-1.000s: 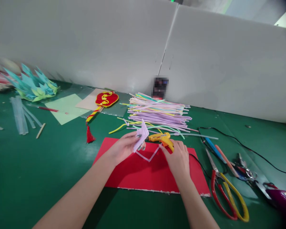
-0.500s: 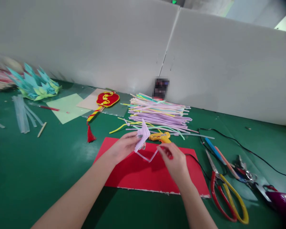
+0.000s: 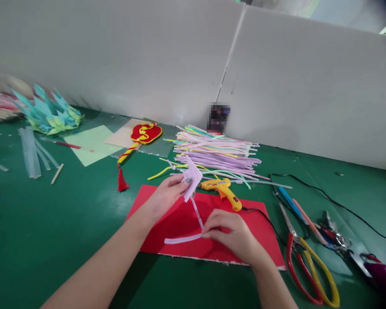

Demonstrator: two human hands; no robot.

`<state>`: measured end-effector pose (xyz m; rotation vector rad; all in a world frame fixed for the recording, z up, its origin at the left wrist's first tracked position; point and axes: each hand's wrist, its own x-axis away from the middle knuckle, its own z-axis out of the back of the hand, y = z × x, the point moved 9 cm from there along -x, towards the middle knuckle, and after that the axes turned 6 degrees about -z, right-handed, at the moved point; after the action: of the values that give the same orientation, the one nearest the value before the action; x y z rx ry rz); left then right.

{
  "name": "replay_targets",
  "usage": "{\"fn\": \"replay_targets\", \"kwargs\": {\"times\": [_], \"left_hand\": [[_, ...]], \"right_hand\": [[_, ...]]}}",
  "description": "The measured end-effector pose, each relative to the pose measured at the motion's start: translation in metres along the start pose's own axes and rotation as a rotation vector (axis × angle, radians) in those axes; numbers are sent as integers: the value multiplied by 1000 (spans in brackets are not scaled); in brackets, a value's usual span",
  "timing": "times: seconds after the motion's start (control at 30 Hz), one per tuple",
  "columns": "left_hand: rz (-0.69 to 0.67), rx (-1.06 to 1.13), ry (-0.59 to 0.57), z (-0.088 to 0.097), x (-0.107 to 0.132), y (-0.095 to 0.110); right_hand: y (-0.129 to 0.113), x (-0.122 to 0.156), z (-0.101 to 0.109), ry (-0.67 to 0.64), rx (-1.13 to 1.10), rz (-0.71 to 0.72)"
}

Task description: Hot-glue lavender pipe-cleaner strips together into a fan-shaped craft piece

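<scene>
My left hand [image 3: 173, 189] is closed on a small pad of lilac pipe cleaners [image 3: 192, 175], bent into V shapes and set side by side. From its lower end a loose lilac pipe cleaner [image 3: 182, 239] runs down, bends sharply and points left above the red board [image 3: 180, 214]. My right hand [image 3: 225, 229] pinches this strand at the bend between thumb and fingertips. Just behind the right hand, a yellow glue gun [image 3: 221, 189] lies at the back edge of the board, its nozzle towards the left hand.
Behind lies a pile of pastel pipe cleaners [image 3: 217, 150]. Red-and-yellow scissors [image 3: 304, 257], a blue pen-like stick [image 3: 291, 204] and a black cord [image 3: 312, 178] are on the right. A red fan-shaped piece with a tassel [image 3: 146, 133], green paper [image 3: 93, 143] and clear glue sticks [image 3: 30, 152] lie left.
My right hand has moved down and slightly left, away from the glue gun, drawing the loose strand lower. The strand's free end now points left. The lilac pad has tilted and risen slightly.
</scene>
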<state>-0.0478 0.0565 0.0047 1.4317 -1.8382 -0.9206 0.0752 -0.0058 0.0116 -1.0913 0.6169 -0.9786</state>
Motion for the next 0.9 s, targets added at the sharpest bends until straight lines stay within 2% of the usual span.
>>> {"fn": "replay_targets", "kwargs": {"times": [0.17, 0.33, 0.43, 0.53, 0.67, 0.8, 0.9], "left_hand": [[-15, 1, 14, 3, -1, 2], [-16, -69, -1, 3, -3, 0], [-3, -178, 9, 4, -2, 0], [7, -350, 1, 2, -1, 1], [51, -525, -66, -4, 0, -3], [83, -617, -162, -11, 1, -11], [98, -672, -235, -16, 3, -14]], "right_hand": [[14, 2, 9, 67, -114, -169], [27, 1, 22, 200, -200, -217], [36, 1, 31, 292, -173, -238], [44, -1, 34, 336, -281, -251], [48, 0, 41, 447, -419, -264], [53, 1, 44, 489, -446, -300], [63, 2, 42, 489, -473, -381]]}}
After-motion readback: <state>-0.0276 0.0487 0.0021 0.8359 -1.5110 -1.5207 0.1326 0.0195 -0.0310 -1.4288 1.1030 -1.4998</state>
